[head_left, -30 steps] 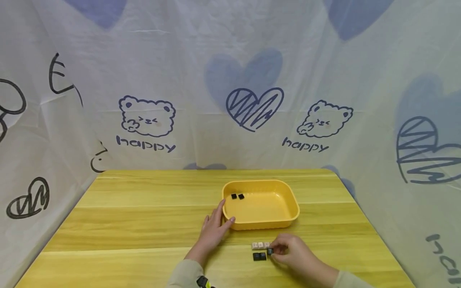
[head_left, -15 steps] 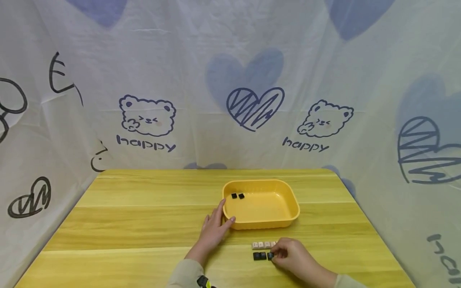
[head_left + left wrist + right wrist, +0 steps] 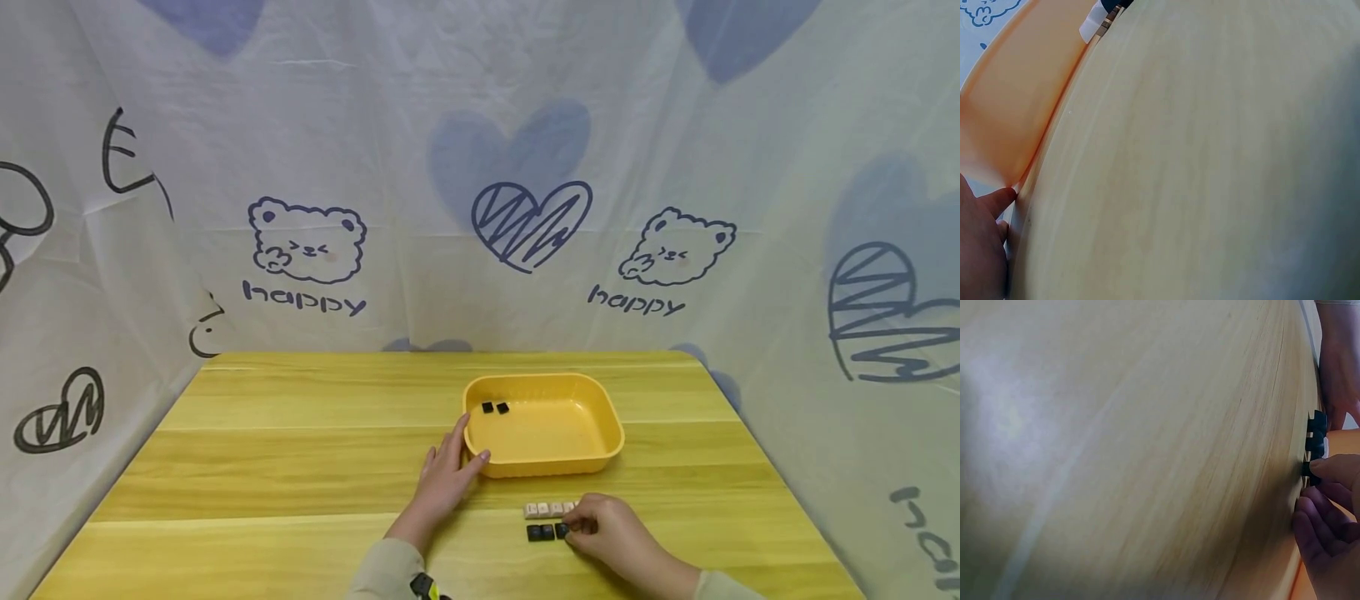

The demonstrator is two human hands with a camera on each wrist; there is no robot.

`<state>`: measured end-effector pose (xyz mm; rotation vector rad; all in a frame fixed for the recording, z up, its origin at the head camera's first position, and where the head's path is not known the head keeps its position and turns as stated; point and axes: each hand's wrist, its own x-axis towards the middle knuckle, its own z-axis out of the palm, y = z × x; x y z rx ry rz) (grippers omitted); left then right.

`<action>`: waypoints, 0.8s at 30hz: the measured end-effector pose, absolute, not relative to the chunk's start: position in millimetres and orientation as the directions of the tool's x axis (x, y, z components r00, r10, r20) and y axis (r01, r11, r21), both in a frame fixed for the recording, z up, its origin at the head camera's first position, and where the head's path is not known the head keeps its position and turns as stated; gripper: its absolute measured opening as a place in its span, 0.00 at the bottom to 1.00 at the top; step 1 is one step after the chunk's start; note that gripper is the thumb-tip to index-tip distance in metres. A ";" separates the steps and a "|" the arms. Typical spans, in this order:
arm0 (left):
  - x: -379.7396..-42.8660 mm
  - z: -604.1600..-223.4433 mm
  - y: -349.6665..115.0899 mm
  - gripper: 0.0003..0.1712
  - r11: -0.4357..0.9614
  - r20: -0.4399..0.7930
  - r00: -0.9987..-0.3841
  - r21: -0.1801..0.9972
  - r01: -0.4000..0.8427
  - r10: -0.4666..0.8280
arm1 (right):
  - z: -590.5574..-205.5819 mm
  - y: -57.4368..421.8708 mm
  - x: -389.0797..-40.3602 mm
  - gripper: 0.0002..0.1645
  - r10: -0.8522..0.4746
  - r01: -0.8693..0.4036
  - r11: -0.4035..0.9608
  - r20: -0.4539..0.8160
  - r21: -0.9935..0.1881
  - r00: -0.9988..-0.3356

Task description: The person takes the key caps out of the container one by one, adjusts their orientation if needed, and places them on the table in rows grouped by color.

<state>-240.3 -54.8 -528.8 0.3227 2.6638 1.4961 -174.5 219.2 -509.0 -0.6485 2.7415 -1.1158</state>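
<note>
In the head view my right hand (image 3: 618, 537) pinches a black keycap (image 3: 562, 531) between thumb and fingertips at the right end of a short row. Two more black keycaps (image 3: 540, 532) sit side by side just left of it. Behind them runs a row of white keycaps (image 3: 549, 510), its right end partly covered by my fingers. In the right wrist view the thumb presses the held keycap (image 3: 1307, 469) low at the table surface. My left hand (image 3: 444, 483) rests with extended fingers and thumb against the left front corner of a yellow tray (image 3: 547, 469).
Two black keycaps (image 3: 495, 408) lie inside the tray near its back left corner. The tray stands on a wood-grain table (image 3: 300, 467), behind the keycap rows. A white printed cloth (image 3: 412, 283) hangs behind the table and along both sides.
My right hand has shifted slightly right and towards me, bringing the black keycap from beside the white row into line with the black ones. Another white keycap now shows. The left hand stays put.
</note>
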 end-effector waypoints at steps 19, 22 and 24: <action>-238.2 -528.3 -54.7 0.42 0.511 0.053 -0.976 0.845 0.157 0.213 | -506.3 216.7 -173.4 0.06 -0.422 -0.328 0.646 0.035 -0.689 -0.906; -239.1 -528.5 -55.0 0.43 0.510 0.052 -0.975 0.845 0.157 0.214 | -505.7 216.3 -173.8 0.06 -0.422 -0.319 0.652 0.021 -0.688 -0.907; -239.7 -529.2 -55.3 0.43 0.514 0.053 -0.975 0.843 0.159 0.214 | -504.8 216.0 -173.9 0.06 -0.422 -0.312 0.655 0.009 -0.689 -0.906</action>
